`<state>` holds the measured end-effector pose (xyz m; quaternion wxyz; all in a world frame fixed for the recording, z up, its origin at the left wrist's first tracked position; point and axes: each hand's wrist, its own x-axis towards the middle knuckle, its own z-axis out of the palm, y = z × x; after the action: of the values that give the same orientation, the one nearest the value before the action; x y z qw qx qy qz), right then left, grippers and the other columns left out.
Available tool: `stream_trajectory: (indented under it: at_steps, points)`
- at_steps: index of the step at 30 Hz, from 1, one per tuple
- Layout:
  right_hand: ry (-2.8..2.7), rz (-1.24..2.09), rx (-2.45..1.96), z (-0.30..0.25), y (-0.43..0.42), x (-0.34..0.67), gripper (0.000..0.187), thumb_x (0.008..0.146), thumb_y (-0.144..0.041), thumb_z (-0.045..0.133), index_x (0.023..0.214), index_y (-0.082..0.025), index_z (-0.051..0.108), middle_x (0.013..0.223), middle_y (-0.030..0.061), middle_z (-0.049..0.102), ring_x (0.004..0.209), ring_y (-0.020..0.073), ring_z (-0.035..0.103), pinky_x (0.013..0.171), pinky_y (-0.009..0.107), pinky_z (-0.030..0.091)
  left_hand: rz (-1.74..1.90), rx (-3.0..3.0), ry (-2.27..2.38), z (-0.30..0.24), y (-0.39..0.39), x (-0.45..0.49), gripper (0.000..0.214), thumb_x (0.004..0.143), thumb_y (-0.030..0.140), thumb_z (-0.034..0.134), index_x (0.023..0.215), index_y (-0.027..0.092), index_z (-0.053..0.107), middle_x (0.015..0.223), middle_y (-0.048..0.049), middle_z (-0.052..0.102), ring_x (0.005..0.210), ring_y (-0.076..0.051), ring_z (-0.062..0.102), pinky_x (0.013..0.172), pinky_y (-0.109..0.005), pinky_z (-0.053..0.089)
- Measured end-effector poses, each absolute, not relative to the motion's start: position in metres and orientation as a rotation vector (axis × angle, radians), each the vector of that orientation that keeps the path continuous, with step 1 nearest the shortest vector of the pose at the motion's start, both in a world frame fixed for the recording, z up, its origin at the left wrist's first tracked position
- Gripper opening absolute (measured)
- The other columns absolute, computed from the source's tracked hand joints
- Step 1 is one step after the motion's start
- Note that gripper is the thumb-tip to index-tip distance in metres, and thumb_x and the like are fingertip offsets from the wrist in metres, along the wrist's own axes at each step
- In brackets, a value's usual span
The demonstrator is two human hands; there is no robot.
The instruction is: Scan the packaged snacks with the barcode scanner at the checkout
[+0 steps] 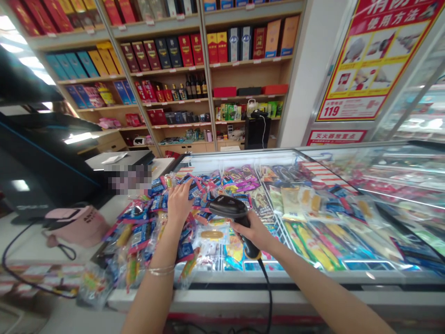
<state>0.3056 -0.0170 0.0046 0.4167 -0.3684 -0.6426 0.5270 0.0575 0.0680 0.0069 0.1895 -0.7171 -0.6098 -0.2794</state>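
My right hand (252, 230) is shut on the grip of a black handheld barcode scanner (229, 207), whose head tilts down and to the left. Its coiled black cable hangs from the yellow-ringed base. Just below the scanner lies a clear packet holding a yellow sausage snack (211, 234). My left hand (180, 202) rests with spread fingers on a heap of blue, pink and red snack packets (139, 232). A thin bangle circles my left wrist.
The heap lies on the glass-topped chest freezer (278, 276), which is full of packaged snacks. A pink cap (78, 226) and black cable (21, 273) lie on the counter to the left. Shelves of boxed liquor (167, 51) stand behind, and a dark monitor (34, 157) looms left.
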Motion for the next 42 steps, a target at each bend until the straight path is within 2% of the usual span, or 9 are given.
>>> stream_trajectory:
  at_steps: [4,8,16,21,25,31,36,39,42]
  points:
    - [-1.609,1.333,-0.92,0.004,-0.017,0.306,0.025,0.076,-0.035,0.063,0.06,-0.018,0.054,0.046,-0.0023,0.05,0.04,0.0108,0.046,0.045,0.025,0.041,-0.757,-2.011,-1.699,0.009,0.067,0.058,0.057,0.073,0.013,0.056,0.13,0.012,0.054,0.107,-0.0137,0.069,0.105,-0.031,0.06,0.097,-0.043,0.04]
    - [-1.561,1.377,-0.884,-0.001,-0.012,0.304,0.02,0.074,-0.035,0.064,0.068,-0.017,0.058,0.045,-0.0037,0.051,0.039,0.0105,0.046,0.044,0.025,0.041,-0.732,-2.007,-1.676,0.006,0.069,0.056,0.056,0.075,0.015,0.055,0.131,0.014,0.053,0.107,-0.0132,0.069,0.105,-0.03,0.06,0.096,-0.043,0.04]
    - [-1.235,1.473,-0.837,0.004,-0.001,0.317,0.022,0.067,-0.037,0.068,0.069,-0.017,0.058,0.048,-0.003,0.054,0.039,0.0107,0.047,0.038,0.024,0.039,-0.886,-1.829,-1.759,0.011,0.067,0.055,0.055,0.083,0.041,0.055,0.134,0.018,0.052,0.109,-0.0138,0.065,0.103,-0.031,0.06,0.093,-0.042,0.043]
    - [-1.252,1.298,-0.863,0.014,-0.019,0.366,0.022,0.069,-0.037,0.068,0.071,-0.017,0.058,0.05,-0.0029,0.055,0.038,0.0107,0.048,0.039,0.024,0.04,-0.995,-2.003,-1.61,0.029,0.06,0.084,0.05,0.086,0.033,0.051,0.135,0.019,0.049,0.13,-0.0153,0.051,0.113,-0.028,0.055,0.094,-0.038,0.046]
    - [-1.2,1.19,-0.922,0.014,-0.038,0.415,0.022,0.069,-0.036,0.069,0.074,-0.017,0.06,0.05,-0.0036,0.055,0.039,0.0108,0.048,0.04,0.024,0.041,-0.888,-2.237,-1.514,0.027,0.057,0.142,0.048,0.088,0.026,0.047,0.135,0.017,0.045,0.122,-0.0158,0.056,0.108,-0.028,0.058,0.091,-0.04,0.049]
    - [-1.073,1.042,-1.029,0.005,-0.056,0.484,0.024,0.068,-0.038,0.07,0.072,-0.017,0.059,0.051,-0.0027,0.056,0.04,0.0105,0.049,0.041,0.024,0.041,-0.673,-2.621,-1.435,0.015,0.037,0.261,0.038,0.093,0.024,0.043,0.13,0.015,0.045,0.12,-0.016,0.061,0.109,-0.026,0.061,0.088,-0.036,0.051]
    - [-0.903,1.003,-1.06,-0.008,-0.059,0.534,0.027,0.066,-0.039,0.071,0.07,-0.017,0.057,0.053,-0.0009,0.059,0.04,0.011,0.051,0.039,0.023,0.04,-0.658,-2.729,-1.345,0.005,0.022,0.344,0.042,0.092,0.017,0.044,0.134,0.026,0.045,0.142,-0.0107,0.046,0.127,-0.025,0.049,0.093,-0.036,0.05]
    - [-0.816,1.0,-1.06,-0.018,-0.053,0.559,0.028,0.064,-0.04,0.072,0.074,-0.017,0.059,0.055,0.0002,0.062,0.038,0.0115,0.051,0.036,0.023,0.041,-0.703,-2.734,-1.418,-0.004,0.022,0.378,0.046,0.092,0.014,0.042,0.135,0.031,0.045,0.146,-0.0089,0.042,0.126,-0.025,0.049,0.09,-0.035,0.052]
    - [-0.765,0.989,-1.071,-0.028,-0.043,0.577,0.029,0.061,-0.039,0.072,0.073,-0.016,0.059,0.054,0.0006,0.062,0.037,0.0122,0.052,0.035,0.023,0.041,-0.755,-2.724,-1.5,-0.016,0.025,0.401,0.05,0.09,0.01,0.043,0.135,0.03,0.045,0.147,-0.01,0.039,0.128,-0.026,0.047,0.09,-0.036,0.053]
